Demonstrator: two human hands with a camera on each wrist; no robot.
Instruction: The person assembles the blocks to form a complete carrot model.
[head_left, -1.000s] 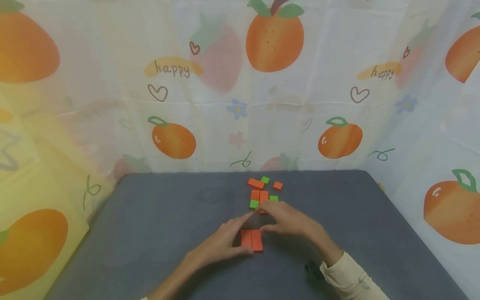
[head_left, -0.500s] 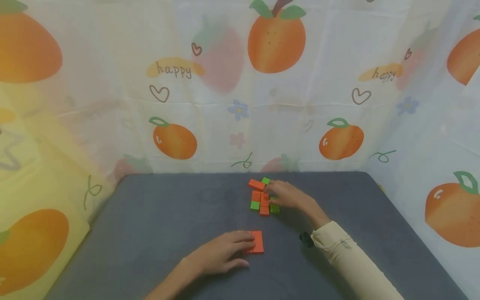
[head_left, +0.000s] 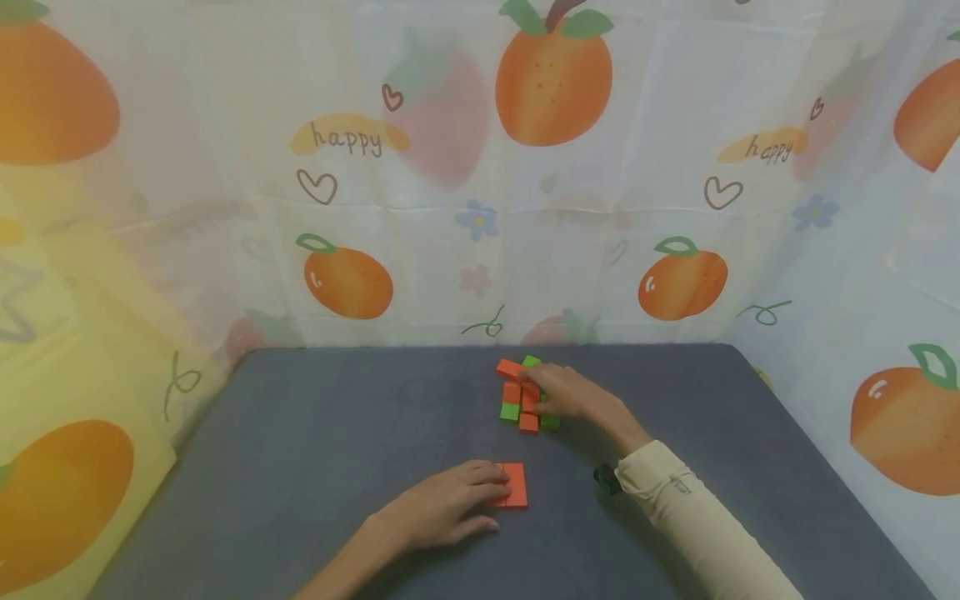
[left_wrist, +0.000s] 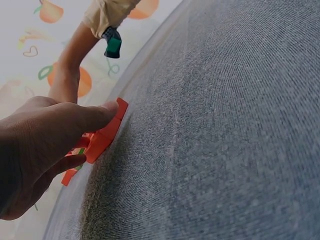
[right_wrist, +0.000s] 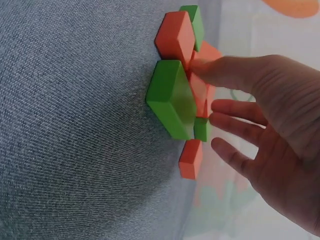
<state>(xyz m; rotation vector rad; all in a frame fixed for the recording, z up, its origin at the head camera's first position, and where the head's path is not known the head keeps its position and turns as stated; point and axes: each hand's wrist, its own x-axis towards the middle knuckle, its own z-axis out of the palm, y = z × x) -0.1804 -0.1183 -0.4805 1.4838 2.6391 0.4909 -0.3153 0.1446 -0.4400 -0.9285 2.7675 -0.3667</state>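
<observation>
Two flat orange-red blocks (head_left: 516,486) lie side by side on the near part of the grey table. My left hand (head_left: 442,504) rests its fingers over the left one, with the thumb (left_wrist: 102,116) stretched out beside it. Farther back, my right hand (head_left: 576,393) is over a cluster of orange and green blocks. Its index finger and thumb (right_wrist: 215,70) straddle a long orange block (head_left: 529,398), thumb tip right at the orange. The other fingers are spread above a small green block (right_wrist: 201,130). Part of the cluster is hidden under this hand.
An orange block (head_left: 510,368) and a green block (head_left: 532,361) sit at the cluster's far end. Nearer are a green block (head_left: 510,412), a small orange block (head_left: 528,424) and a larger green block (right_wrist: 170,97). A fruit-print curtain (head_left: 480,275) hangs behind the table.
My right hand has moved away from the near pair to the far cluster, its index finger and thumb now wider apart. My left hand has shifted its fingers onto the near pair.
</observation>
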